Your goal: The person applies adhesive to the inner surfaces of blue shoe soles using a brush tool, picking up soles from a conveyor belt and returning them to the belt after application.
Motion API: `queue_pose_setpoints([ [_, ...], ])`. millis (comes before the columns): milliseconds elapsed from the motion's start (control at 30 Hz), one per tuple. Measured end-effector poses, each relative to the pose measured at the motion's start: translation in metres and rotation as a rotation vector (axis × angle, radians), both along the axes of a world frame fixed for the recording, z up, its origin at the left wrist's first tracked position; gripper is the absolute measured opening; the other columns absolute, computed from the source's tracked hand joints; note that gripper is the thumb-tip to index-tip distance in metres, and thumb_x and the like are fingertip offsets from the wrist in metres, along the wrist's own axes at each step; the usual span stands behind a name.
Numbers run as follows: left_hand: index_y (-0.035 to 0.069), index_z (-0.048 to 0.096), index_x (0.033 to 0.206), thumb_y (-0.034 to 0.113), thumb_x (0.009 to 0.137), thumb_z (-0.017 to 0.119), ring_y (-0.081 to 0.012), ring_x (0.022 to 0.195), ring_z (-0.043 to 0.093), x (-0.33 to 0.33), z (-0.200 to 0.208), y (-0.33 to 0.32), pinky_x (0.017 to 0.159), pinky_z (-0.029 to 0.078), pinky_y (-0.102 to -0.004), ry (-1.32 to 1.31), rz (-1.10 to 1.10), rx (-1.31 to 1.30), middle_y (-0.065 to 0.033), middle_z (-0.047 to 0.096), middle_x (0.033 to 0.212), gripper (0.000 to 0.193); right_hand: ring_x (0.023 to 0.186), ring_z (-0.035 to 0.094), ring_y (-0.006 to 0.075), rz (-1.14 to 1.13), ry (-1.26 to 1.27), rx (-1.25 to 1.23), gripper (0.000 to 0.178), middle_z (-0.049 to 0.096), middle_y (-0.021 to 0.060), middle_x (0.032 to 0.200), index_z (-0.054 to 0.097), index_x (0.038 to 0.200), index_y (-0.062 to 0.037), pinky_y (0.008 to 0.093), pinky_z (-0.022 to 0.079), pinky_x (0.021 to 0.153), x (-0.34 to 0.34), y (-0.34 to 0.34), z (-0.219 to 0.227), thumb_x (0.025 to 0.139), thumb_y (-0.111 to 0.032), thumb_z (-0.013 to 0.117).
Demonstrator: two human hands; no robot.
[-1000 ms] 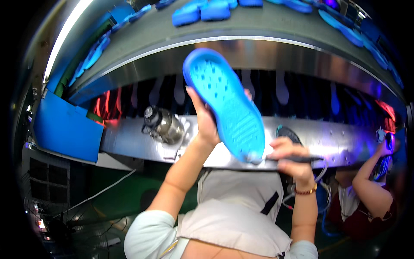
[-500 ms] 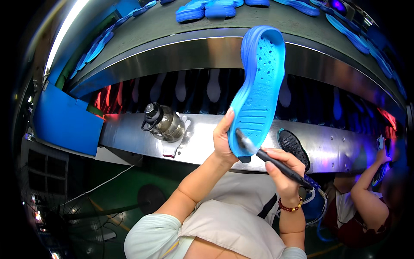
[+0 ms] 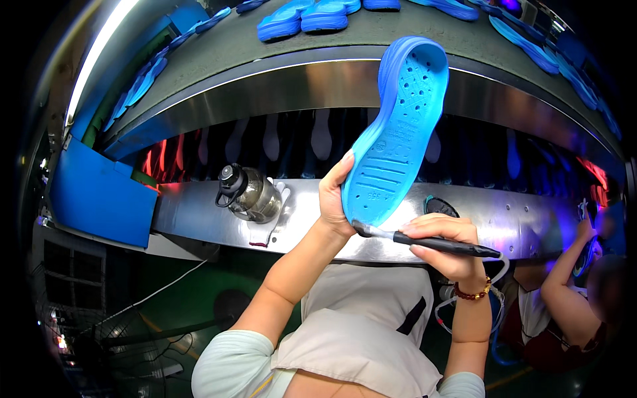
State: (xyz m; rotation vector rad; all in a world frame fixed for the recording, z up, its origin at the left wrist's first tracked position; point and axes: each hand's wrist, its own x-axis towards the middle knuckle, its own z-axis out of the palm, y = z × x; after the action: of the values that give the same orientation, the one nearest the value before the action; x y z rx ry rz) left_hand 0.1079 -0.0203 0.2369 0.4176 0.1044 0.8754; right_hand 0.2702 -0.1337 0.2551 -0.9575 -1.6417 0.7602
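A bright blue shoe sole stands tilted upright, its hollow, patterned inside toward me. My left hand is closed around its lower left edge, the heel end, with the thumb along the side wall. Between the fingers and thumb of my right hand lies a black-handled brush, held nearly level, with a thin pale tube running from its rear end. The brush's dark tip meets the sole's lower rim, close to my left palm.
Blue soles lie on the dark conveyor belt beyond a metal edge. On the steel ledge stand a dark bottle and a glove; a black insole-like piece is partly covered. Another person's arm is at right.
The brush has moved from the inside of the heel end to its lower left rim, its handle turning more level. The sole has dropped slightly left at its lower end. Belt soles have shifted left.
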Motion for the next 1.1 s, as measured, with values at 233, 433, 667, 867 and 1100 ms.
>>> queue_pose_setpoints([
  [233,-0.001,0.044,0.121,0.039,0.086,0.04,-0.0392,0.102,0.052,0.001,0.004,0.015,0.089,0.038,-0.0569,-0.05,-0.399,-0.093,-0.022,0.049,0.118,0.053,0.082,0.063,0.0229,0.244,-0.265,0.093,0.022,0.065,0.0092,0.088,0.063,0.088,-0.003,0.0287,0.049,0.073,-0.017,-0.016,0.011,0.067,0.0,0.067],
  [433,-0.003,0.05,0.115,0.028,0.084,0.051,-0.0248,0.093,0.057,-0.004,0.017,0.02,0.084,0.044,-0.0351,0.508,-0.644,0.047,-0.0192,0.056,0.106,0.044,0.082,0.064,0.0247,0.161,-0.325,0.013,0.019,0.065,0.0114,0.092,0.063,0.089,-0.0035,0.0286,0.05,0.067,0.007,-0.004,0.008,0.069,-0.001,0.065],
  [667,-0.003,0.05,0.116,0.036,0.081,0.055,-0.0241,0.093,0.057,-0.014,0.033,0.014,0.082,0.045,-0.0337,0.796,-0.732,0.281,-0.0189,0.054,0.11,0.053,0.087,0.062,0.0242,0.227,-0.474,-0.103,0.019,0.064,0.0109,0.093,0.063,0.09,-0.0049,0.0297,0.05,0.074,0.02,-0.009,0.012,0.071,-0.001,0.064],
  [867,0.002,0.045,0.122,0.041,0.081,0.054,-0.0274,0.093,0.057,-0.019,0.035,0.009,0.079,0.048,-0.0378,0.881,-0.711,0.177,-0.0187,0.052,0.11,0.058,0.085,0.063,0.022,0.174,-0.438,-0.042,0.019,0.065,0.0065,0.093,0.063,0.09,-0.0062,0.0294,0.05,0.07,0.035,-0.009,0.028,0.071,-0.005,0.06],
  [1100,0.001,0.043,0.123,0.043,0.081,0.052,-0.0324,0.094,0.056,-0.029,0.026,0.02,0.076,0.048,-0.0463,0.842,-0.666,0.153,-0.0222,0.05,0.112,0.06,0.087,0.062,0.0249,0.177,-0.414,-0.024,0.017,0.064,0.0108,0.093,0.063,0.089,-0.0056,0.0299,0.049,0.072,0.052,-0.002,0.019,0.072,-0.005,0.061],
])
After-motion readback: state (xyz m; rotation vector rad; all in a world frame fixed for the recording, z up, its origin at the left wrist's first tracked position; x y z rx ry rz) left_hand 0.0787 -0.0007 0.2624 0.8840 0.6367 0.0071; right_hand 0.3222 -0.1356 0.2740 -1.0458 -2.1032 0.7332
